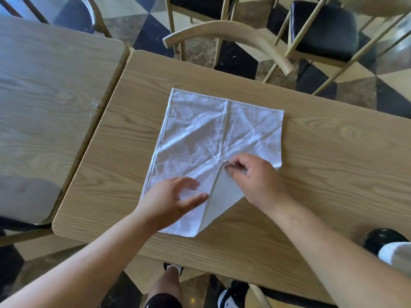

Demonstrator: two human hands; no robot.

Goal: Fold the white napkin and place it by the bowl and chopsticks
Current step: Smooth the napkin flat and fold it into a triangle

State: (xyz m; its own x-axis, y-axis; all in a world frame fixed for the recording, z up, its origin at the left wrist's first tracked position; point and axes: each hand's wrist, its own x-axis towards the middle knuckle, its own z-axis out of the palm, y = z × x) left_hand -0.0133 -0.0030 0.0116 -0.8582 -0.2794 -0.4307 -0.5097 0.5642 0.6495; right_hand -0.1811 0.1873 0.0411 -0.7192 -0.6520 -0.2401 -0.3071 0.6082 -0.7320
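A: Where is the white napkin (pixel 206 138)?

B: Spread on the light wood surface (pixel 322 152), roughly in the middle of it, creased, with a fold line running from its far edge toward the near side. Its near right corner (pixel 226 163) is turned over onto the cloth, so a smooth triangular flap points toward 12 o'clock.

A: And the right hand (pixel 255 181)?

B: Its grip is pinched on that turned corner, thumb and forefinger closed on the tip of the flap, the rest of the hand lying over the napkin's 5 o'clock area.

A: The left hand (pixel 169 201)?

B: Released, fingers spread, above the cloth at about 7 o'clock, just beside the flap's folded edge. Whether the fingertips press the fabric, I cannot tell.

A: Anything around it?

B: A second wooden table (pixel 44 85) stands at 9 o'clock, nearly touching. A chair (pixel 233 34) with a curved backrest sits at 12 o'clock on a checkered floor (pixel 151 30).
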